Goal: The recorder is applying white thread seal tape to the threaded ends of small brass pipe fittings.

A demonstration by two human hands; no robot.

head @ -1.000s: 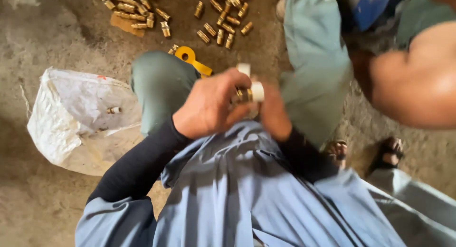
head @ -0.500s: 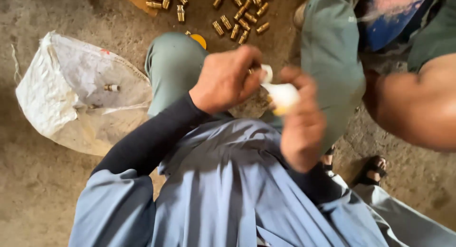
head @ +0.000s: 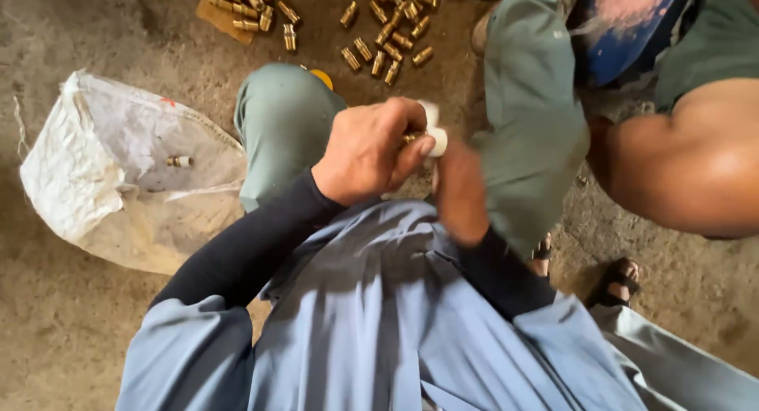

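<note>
Head view: a rough, dusty concrete floor carries scattered brass fittings along its far edge and a white sack towards its left edge, one brass piece lying on it. Above the knee, the left hand curls shut around a small brass fitting with white tape. The right hand sits just beside it, blurred; I cannot tell its grip. Another person's bare arm fills the right.

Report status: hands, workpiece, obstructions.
Left hand pinching brass fitting with white tape. Right hand blurred below. Another person's arm close right.
</note>
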